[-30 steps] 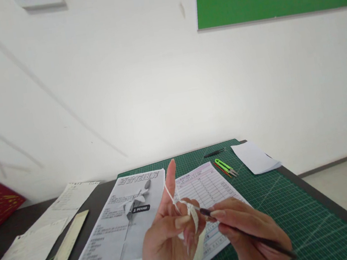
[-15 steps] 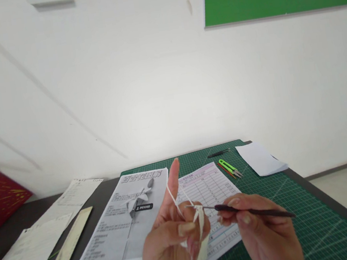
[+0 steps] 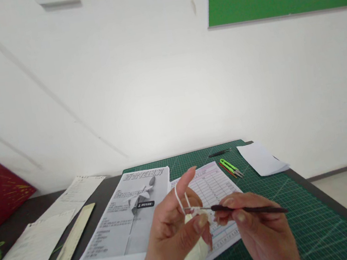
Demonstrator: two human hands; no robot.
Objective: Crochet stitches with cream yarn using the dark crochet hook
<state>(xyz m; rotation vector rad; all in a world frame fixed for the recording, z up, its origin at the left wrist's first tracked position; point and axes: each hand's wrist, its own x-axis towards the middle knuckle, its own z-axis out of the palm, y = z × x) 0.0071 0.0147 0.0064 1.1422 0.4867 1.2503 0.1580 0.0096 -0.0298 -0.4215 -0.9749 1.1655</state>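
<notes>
A dark-handled crochet hook (image 3: 265, 209) lies between the thumb and fingers of my right hand (image 3: 263, 227). Its thin metal tip points left and meets white yarn stitches at my left fingertips. My left hand (image 3: 175, 229) pinches the small white crochet piece (image 3: 201, 211), with the index finger raised and white yarn (image 3: 178, 196) looped round it. Below the left thumb shows a pale rounded ball of yarn (image 3: 196, 253), partly covered by the hand. Both hands are above the printed sheets.
A green cutting mat (image 3: 322, 229) bears a picture sheet (image 3: 109, 226), a table sheet (image 3: 212, 185), green snips (image 3: 229, 166), black tweezers (image 3: 220, 153) and white paper (image 3: 262, 159). Handwritten sheets (image 3: 19, 253), a ruler-like strip (image 3: 67, 250) and a red item (image 3: 0, 190) are at left.
My left index finger has tipped to the right and lower, and the left thumb now covers more of the white piece. The pale ball shows more. The hook has shifted slightly left.
</notes>
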